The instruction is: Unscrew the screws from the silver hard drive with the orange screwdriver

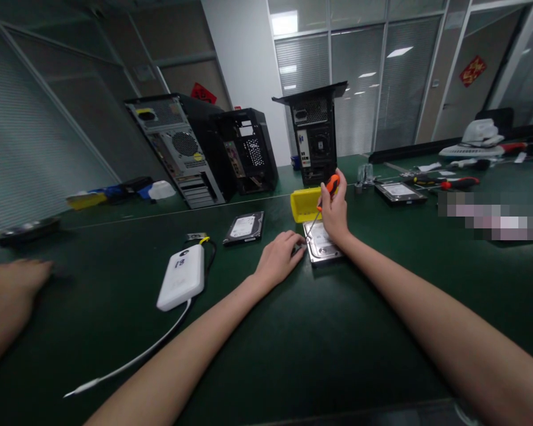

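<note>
My right hand (pixel 335 212) is closed round an orange-handled screwdriver (pixel 330 188), held upright with its tip down on a silver hard drive (pixel 322 247) lying on the green table (pixel 293 343). My left hand (pixel 279 255) rests knuckles up at the drive's left edge, fingers curled against it. A yellow parts bin (pixel 304 204) stands just behind the drive.
A second hard drive (pixel 245 228) lies to the left, a white power bank (pixel 181 276) with a cable nearer me. Three open computer cases (pixel 177 148) (pixel 249 149) (pixel 316 133) stand at the back. Another drive (pixel 400 192) and screwdrivers (pixel 457 183) lie right. Another person's hand (pixel 9 296) rests far left.
</note>
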`<state>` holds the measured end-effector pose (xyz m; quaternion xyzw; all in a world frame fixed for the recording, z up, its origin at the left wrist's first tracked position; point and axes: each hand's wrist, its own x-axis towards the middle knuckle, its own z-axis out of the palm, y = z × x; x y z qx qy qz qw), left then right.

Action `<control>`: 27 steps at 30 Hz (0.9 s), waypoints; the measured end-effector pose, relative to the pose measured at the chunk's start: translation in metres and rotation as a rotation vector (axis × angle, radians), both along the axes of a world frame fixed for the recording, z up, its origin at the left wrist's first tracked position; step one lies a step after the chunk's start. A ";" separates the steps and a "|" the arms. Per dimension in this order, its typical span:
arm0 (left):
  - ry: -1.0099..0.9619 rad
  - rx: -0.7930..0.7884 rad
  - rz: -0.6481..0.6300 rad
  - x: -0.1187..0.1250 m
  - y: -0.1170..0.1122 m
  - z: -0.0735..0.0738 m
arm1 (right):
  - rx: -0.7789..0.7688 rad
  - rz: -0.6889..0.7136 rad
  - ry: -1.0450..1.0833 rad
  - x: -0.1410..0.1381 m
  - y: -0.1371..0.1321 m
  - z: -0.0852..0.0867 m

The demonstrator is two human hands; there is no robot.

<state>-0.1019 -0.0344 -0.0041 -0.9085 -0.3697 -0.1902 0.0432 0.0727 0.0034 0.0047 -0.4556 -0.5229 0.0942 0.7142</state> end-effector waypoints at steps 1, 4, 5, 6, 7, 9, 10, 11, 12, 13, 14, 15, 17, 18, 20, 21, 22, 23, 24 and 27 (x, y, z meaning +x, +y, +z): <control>-0.004 -0.001 0.000 0.000 0.000 0.000 | 0.001 -0.014 -0.002 0.000 -0.003 0.002; -0.014 -0.007 0.000 0.000 0.000 0.000 | 0.005 -0.034 0.016 0.000 -0.010 0.008; -0.015 -0.008 0.000 0.000 0.000 0.000 | 0.006 -0.033 0.027 0.001 -0.012 0.009; -0.015 -0.008 -0.001 0.000 0.000 0.000 | 0.006 -0.032 0.036 0.001 -0.013 0.010; -0.016 -0.008 -0.003 0.000 0.001 0.000 | 0.002 -0.033 0.044 0.002 -0.014 0.011; -0.015 -0.008 -0.003 0.000 0.001 0.000 | -0.010 -0.030 0.056 0.003 -0.015 0.013; -0.015 -0.008 -0.003 0.000 0.001 0.000 | -0.017 -0.019 0.059 0.003 -0.015 0.014; -0.014 -0.008 -0.002 0.000 0.001 0.000 | -0.025 0.002 0.060 0.003 -0.016 0.014; -0.012 -0.007 0.000 0.000 0.001 0.000 | -0.033 0.032 0.056 0.003 -0.017 0.014; -0.011 -0.007 0.002 0.000 0.001 -0.001 | -0.041 0.066 0.047 0.003 -0.017 0.015; -0.008 -0.006 0.004 0.000 0.001 -0.001 | -0.049 0.095 0.034 0.003 -0.018 0.015; -0.007 -0.006 0.006 0.000 0.001 -0.001 | -0.056 0.114 0.020 0.003 -0.018 0.015; -0.005 -0.006 0.007 0.000 0.001 -0.001 | -0.058 0.114 0.003 0.002 -0.019 0.015; -0.004 -0.006 0.007 0.000 0.001 -0.001 | -0.053 0.103 0.004 0.002 -0.019 0.015; -0.003 -0.004 0.009 0.000 0.000 -0.001 | -0.044 0.098 0.017 0.002 -0.020 0.015; -0.004 -0.002 0.010 0.000 0.000 -0.001 | -0.044 0.111 0.023 0.002 -0.019 0.015; -0.004 0.000 0.011 0.000 0.000 0.000 | -0.047 0.127 0.023 0.002 -0.019 0.015; -0.007 0.002 0.012 0.000 0.000 0.000 | -0.051 0.136 0.016 0.002 -0.019 0.014; -0.010 0.004 0.014 0.001 -0.001 0.000 | -0.052 0.131 0.005 0.002 -0.018 0.014; -0.020 0.013 0.025 0.001 -0.002 0.001 | -0.027 0.057 -0.036 0.002 -0.016 0.012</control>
